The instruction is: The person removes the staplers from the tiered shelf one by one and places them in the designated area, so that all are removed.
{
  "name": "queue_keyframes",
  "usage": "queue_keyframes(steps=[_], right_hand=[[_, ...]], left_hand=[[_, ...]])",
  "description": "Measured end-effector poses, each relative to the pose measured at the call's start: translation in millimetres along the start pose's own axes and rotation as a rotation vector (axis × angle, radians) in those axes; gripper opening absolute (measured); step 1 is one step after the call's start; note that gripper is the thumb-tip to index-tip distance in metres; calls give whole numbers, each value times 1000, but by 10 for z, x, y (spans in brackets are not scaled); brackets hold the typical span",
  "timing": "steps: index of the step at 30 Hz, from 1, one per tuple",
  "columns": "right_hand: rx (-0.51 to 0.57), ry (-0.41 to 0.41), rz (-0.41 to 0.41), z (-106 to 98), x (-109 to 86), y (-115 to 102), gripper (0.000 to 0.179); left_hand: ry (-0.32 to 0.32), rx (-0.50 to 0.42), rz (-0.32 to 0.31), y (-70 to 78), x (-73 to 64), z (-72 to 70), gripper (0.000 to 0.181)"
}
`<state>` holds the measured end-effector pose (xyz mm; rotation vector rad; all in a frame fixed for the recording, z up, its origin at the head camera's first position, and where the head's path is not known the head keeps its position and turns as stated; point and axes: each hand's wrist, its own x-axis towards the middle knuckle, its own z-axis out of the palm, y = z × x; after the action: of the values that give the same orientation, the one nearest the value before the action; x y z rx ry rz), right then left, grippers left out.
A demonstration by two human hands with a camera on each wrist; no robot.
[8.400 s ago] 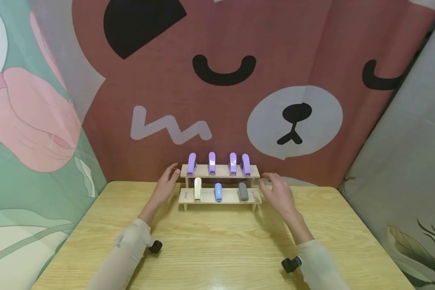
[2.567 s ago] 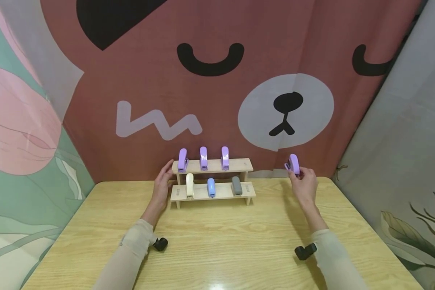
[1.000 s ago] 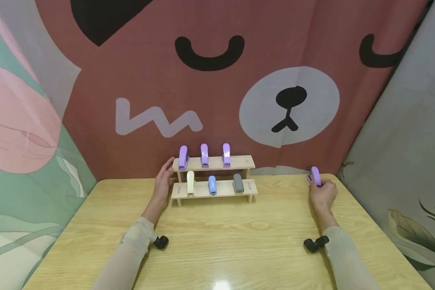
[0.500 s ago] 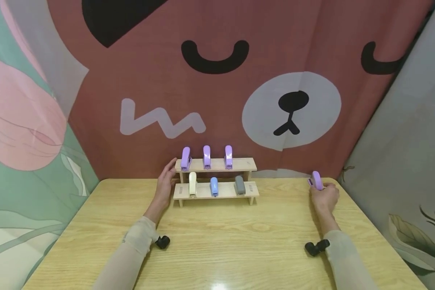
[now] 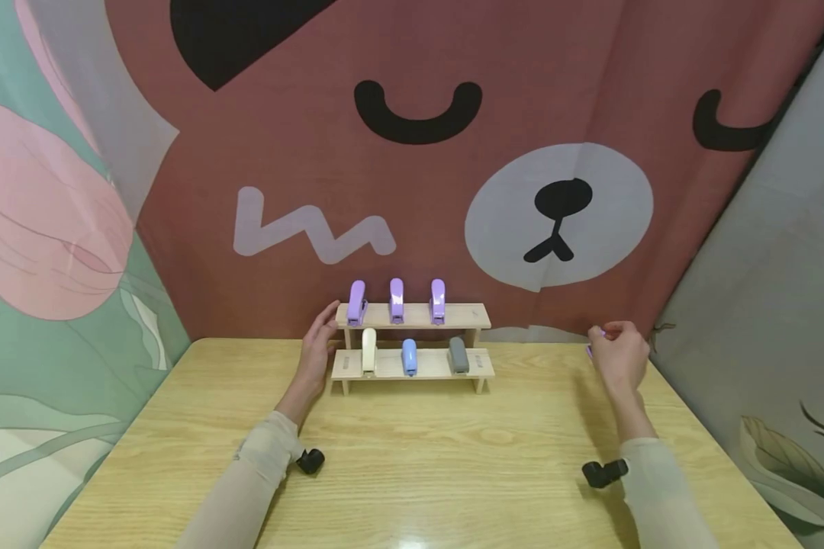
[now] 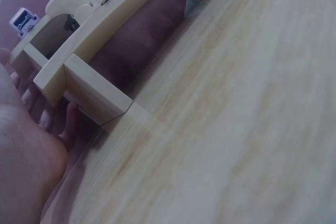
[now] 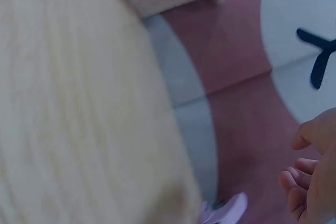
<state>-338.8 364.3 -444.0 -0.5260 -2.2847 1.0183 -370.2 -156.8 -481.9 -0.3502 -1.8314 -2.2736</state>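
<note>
My left hand (image 5: 312,354) lies against the left end of the two-tier wooden stand (image 5: 461,314), its fingers loosely extended; the left wrist view shows the palm beside the stand's leg (image 6: 97,90). Three purple staplers (image 5: 397,301) stand on the upper shelf. A cream stapler (image 5: 368,352), a blue stapler (image 5: 410,357) and a grey stapler (image 5: 458,356) are on the lower one. At the table's far right corner my right hand (image 5: 619,357) is over another purple stapler (image 7: 231,211), mostly hidden in the head view. In the right wrist view its loosely bent fingers are apart from that stapler.
The wooden table (image 5: 446,457) extends in front of the stand. Directly behind its back edge hangs a brown curtain (image 5: 288,152) with a bear's face. A grey curtain (image 5: 783,290) closes the right side, a floral one (image 5: 48,213) the left.
My right hand took the rightmost purple stapler off the upper shelf, carried it right to the far corner, and has now released it. My left hand moved in against the stand and stayed.
</note>
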Motion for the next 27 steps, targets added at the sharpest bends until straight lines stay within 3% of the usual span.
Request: queue_keyframes(steps=[7,16,21,27], right_hand=[[20,-65,-37,-93,-134,-378,44],[63,-65,-209,-115,-355,-829,40],[127,-96,-278,-75,-490,-1060,38],[157,-128,-340,121,-637,-1211,32]], left_hand=[[-2,28,7,2,1,-17,49],[-8,-8,12,-13,8,7,48],[-4,-18,23,-148,95,-50,48],[12,5,16,-304,148,-114,47]])
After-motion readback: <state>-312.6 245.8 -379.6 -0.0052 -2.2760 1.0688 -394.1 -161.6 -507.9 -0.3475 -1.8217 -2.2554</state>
